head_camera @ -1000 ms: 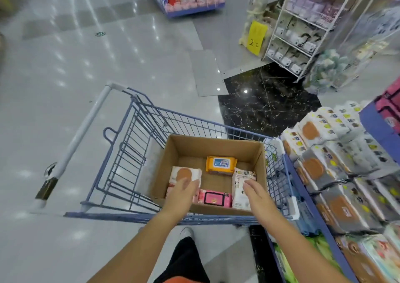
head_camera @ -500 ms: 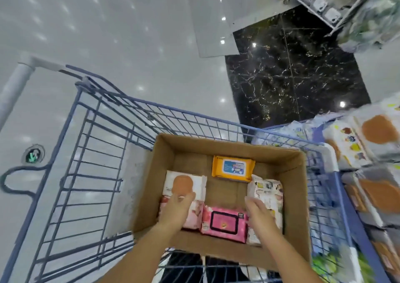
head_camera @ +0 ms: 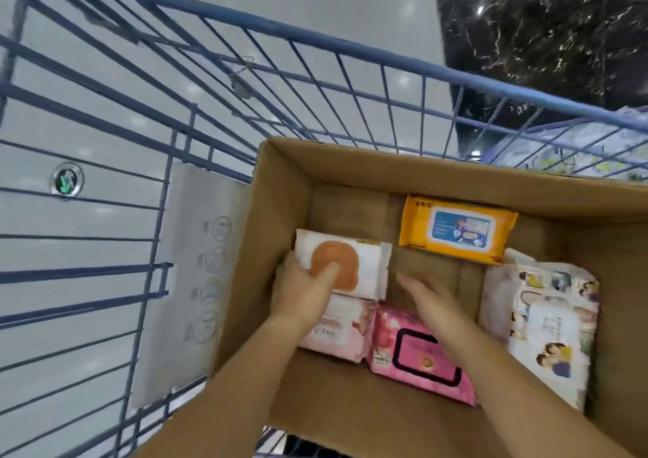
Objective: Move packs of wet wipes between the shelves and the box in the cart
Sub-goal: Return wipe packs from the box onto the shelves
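A brown cardboard box [head_camera: 350,166] stands in the blue wire cart [head_camera: 315,40]. Inside lie several packs of wet wipes. My left hand [head_camera: 301,292] grips a white pack with an orange lid [head_camera: 354,264], thumb on the lid; this pack rests on a pale pink pack [head_camera: 340,331]. My right hand [head_camera: 431,303] hovers flat with fingers apart over the box floor and the bright pink pack [head_camera: 413,352], holding nothing. An orange pack [head_camera: 456,229] lies at the back, and a white pack with printed pictures [head_camera: 547,317] lies on the right.
A grey plastic seat flap [head_camera: 196,275] stands left of the box inside the cart. Shelf goods in blue-white wrapping [head_camera: 578,149] show beyond the cart's right rim. Grey floor tiles and a black marble tile [head_camera: 540,29] lie below.
The view has dropped closer over the box. My left hand has closed around the white orange-lidded pack. My right hand has shifted left, off the picture-printed pack and over the pink one.
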`<move>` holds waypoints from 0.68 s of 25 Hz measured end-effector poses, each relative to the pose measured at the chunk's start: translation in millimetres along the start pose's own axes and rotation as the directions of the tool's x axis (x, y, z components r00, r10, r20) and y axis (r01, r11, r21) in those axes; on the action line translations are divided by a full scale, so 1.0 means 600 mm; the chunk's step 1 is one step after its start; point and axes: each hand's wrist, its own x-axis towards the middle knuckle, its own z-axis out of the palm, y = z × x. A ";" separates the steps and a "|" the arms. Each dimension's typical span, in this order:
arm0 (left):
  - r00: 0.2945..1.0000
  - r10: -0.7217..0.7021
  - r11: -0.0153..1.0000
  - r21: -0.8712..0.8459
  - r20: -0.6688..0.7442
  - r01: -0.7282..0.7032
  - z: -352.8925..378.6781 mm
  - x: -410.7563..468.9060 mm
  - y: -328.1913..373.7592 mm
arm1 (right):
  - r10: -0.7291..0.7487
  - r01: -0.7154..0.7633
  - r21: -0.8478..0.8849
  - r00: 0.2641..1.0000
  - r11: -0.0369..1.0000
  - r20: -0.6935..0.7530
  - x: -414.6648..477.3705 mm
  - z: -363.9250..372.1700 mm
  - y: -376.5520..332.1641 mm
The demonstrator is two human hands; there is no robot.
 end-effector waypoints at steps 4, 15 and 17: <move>0.981 -0.031 1.000 0.007 0.190 0.030 -0.001 0.003 -0.022 | -0.007 0.009 0.065 1.000 0.998 -0.025 0.031 0.020 0.000; 0.963 0.012 0.980 -0.196 0.271 0.043 0.010 0.026 0.032 | -0.026 0.049 0.455 0.998 0.889 -0.056 0.043 0.032 -0.002; 0.957 0.010 0.958 -0.277 0.289 0.073 -0.006 -0.002 0.031 | -0.106 0.101 0.567 0.994 0.818 -0.023 0.019 0.010 -0.013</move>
